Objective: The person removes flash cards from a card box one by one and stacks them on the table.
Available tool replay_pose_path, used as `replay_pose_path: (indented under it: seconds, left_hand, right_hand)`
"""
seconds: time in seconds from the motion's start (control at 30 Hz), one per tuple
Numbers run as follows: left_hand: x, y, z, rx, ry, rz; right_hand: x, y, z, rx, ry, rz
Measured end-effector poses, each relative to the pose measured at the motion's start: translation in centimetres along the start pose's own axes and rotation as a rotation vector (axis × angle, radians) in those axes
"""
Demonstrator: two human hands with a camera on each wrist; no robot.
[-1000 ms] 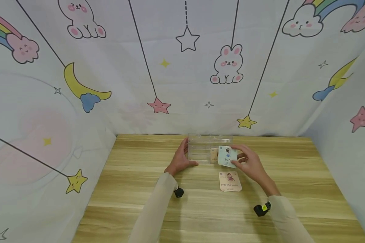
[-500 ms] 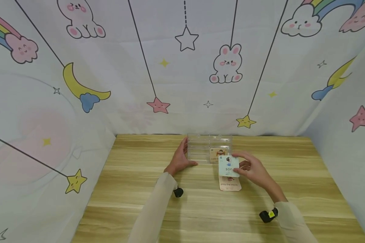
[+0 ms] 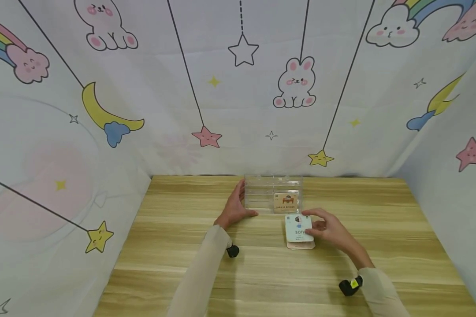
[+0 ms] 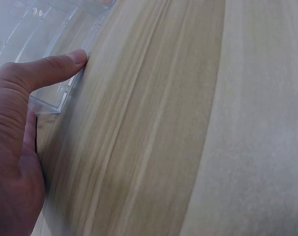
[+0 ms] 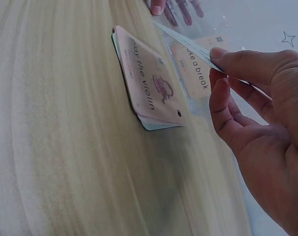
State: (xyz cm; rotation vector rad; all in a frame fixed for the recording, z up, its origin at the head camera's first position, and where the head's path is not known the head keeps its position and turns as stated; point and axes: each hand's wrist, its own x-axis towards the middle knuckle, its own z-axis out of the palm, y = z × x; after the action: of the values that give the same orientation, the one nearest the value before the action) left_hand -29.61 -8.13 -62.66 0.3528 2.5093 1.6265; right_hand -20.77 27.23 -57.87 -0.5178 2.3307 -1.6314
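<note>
My left hand (image 3: 234, 209) grips the left end of a clear plastic card rack (image 3: 259, 204), its thumb along the front edge and fingers round the side. A peach "take a break" card (image 3: 286, 203) rests in the rack's lower right compartment. Between thumb and fingers, my right hand (image 3: 331, 230) pinches a pale blue "son" card (image 3: 295, 237) by its right edge. That card overlaps a small card stack (image 3: 300, 246) in the head view. The right wrist view shows the pink "play the violin" card (image 5: 146, 81) on top of this stack, with the pinched card raised beside it.
The wooden table (image 3: 182, 198) ends at a white cartoon-printed backdrop (image 3: 238, 110) close behind the rack. More printed cloth stands at the left and right. A black camera sits on each wrist.
My right hand has brought the "son" card down and toward me, from in front of the rack to over the card stack. The "take a break" card is now uncovered. My left hand stays put.
</note>
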Motion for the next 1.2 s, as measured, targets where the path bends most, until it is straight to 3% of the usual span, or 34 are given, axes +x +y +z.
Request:
replay_pose_path:
  seconds: [0.23, 0.5, 0.93, 1.2]
  left_hand:
    - [-0.1, 0.0, -0.1, 0.004, -0.007, -0.003]
    - [-0.1, 0.0, 0.0, -0.005, 0.000, -0.001]
    - [-0.2, 0.0, 0.1, -0.001, 0.007, 0.018]
    - [-0.1, 0.1, 0.0, 0.001, 0.010, 0.014]
  right_hand:
    - [-0.3, 0.5, 0.3, 0.058, -0.025, 0.083]
    - [-0.3, 1.2, 0.7, 0.003, -0.027, 0.118]
    - [-0.1, 2.4, 1.6, -0.238, 0.038, 0.011]
    - [0.0, 2.4, 1.9, -0.331, 0.047, -0.005]
